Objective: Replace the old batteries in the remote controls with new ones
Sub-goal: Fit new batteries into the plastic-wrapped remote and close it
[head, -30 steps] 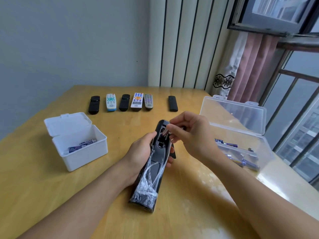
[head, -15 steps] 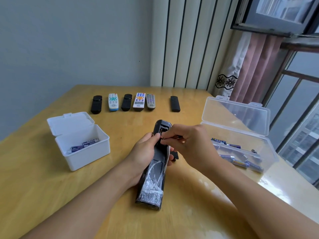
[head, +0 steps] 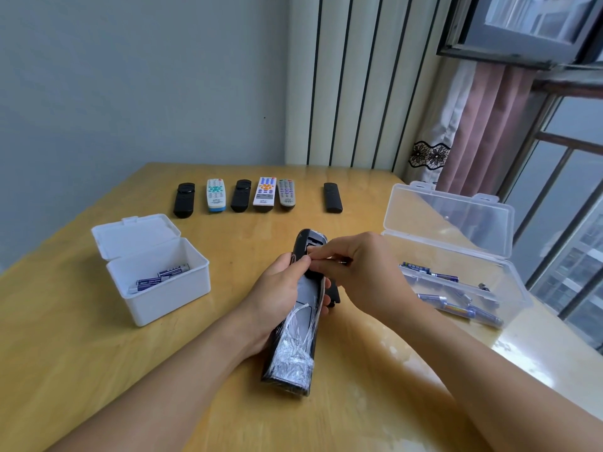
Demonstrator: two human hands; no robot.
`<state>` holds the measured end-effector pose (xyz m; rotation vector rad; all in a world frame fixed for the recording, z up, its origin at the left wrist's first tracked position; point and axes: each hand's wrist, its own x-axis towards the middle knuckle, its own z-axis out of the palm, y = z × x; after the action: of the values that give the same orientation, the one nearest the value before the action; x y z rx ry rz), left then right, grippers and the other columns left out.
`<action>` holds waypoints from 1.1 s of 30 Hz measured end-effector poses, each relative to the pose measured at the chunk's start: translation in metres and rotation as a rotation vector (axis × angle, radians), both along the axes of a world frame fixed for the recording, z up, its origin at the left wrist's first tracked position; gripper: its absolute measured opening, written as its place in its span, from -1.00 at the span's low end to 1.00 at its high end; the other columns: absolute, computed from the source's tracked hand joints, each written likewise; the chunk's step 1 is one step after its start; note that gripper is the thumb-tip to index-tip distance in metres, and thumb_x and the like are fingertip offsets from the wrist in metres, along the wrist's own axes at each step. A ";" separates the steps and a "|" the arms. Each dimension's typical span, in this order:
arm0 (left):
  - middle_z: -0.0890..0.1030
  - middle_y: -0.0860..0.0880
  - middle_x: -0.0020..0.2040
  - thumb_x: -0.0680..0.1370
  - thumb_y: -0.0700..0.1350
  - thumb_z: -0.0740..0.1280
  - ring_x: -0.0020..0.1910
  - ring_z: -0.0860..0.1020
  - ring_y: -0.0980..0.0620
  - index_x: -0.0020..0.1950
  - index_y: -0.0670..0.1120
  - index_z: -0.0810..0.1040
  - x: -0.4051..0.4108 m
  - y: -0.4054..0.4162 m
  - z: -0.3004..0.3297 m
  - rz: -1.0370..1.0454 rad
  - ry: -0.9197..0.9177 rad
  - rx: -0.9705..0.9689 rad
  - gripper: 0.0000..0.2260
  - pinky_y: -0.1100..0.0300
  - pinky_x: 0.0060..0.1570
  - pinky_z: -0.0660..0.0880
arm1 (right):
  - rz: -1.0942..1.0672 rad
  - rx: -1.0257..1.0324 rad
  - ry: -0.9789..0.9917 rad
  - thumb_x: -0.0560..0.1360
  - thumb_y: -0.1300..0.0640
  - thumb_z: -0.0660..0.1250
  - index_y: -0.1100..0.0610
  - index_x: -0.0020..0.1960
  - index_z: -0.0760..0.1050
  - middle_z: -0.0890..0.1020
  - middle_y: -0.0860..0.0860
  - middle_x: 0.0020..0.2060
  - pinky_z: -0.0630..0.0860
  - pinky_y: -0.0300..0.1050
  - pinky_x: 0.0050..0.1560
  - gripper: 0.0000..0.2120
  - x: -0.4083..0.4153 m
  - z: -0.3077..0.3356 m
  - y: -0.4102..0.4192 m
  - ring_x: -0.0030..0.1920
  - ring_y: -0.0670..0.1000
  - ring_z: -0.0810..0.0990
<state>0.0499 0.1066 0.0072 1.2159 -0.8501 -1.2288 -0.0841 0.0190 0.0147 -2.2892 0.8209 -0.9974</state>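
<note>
Remote (head: 295, 324) lay face-down w/ long axis running away from the person, gripped by left hand (head: 280, 296) — right hand (head: 362, 275), nearer the open battery bay at far end, pinched sth small there, prob. a battery.

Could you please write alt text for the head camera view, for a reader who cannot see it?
A person's left hand holds a black remote, partly covered in plastic wrap, over a wooden table while the right hand works at its open battery compartment. An open white box of batteries sits left, an open clear box of batteries right, and six remotes line the far edge.
</note>
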 end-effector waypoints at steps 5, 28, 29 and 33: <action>0.67 -0.22 -0.08 0.70 -0.06 0.20 -0.21 0.63 -0.11 0.24 -0.21 0.53 0.003 0.001 0.000 -0.038 0.004 -0.008 -0.73 0.09 -0.24 0.64 | 0.026 0.077 -0.062 0.44 0.18 0.55 0.05 -0.06 0.74 0.72 -0.11 -0.28 0.56 -0.28 -0.30 -0.91 -0.002 0.002 0.000 -0.39 -0.12 0.63; 0.68 -0.20 -0.11 0.71 -0.07 0.18 -0.24 0.64 -0.10 0.27 -0.28 0.49 0.004 -0.004 -0.006 -0.041 0.036 -0.010 -0.69 0.07 -0.21 0.65 | -0.010 -0.044 0.116 0.57 0.19 0.40 0.05 0.07 0.73 0.62 -0.11 -0.22 0.36 -0.44 -0.19 -0.85 -0.004 0.005 -0.003 -0.21 -0.19 0.57; 0.68 -0.20 -0.12 0.71 -0.06 0.18 -0.24 0.64 -0.10 0.27 -0.28 0.49 0.005 -0.004 -0.005 -0.037 0.037 -0.011 -0.69 0.08 -0.23 0.64 | 0.016 -0.061 0.133 0.57 0.19 0.40 0.05 0.09 0.72 0.62 -0.07 -0.24 0.36 -0.42 -0.20 -0.84 -0.004 0.004 -0.002 -0.21 -0.15 0.56; 0.69 -0.22 -0.10 0.72 -0.03 0.14 -0.23 0.66 -0.10 0.24 -0.22 0.53 0.004 -0.002 -0.003 -0.035 0.011 -0.010 -0.69 0.09 -0.24 0.64 | 0.076 0.010 0.110 0.55 0.19 0.43 0.08 0.13 0.71 0.64 0.01 -0.24 0.41 -0.41 -0.22 -0.82 -0.004 0.004 0.000 -0.23 -0.08 0.59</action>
<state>0.0542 0.1050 0.0044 1.1895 -0.8716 -1.2575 -0.0881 0.0190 0.0190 -2.3651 0.7747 -0.8386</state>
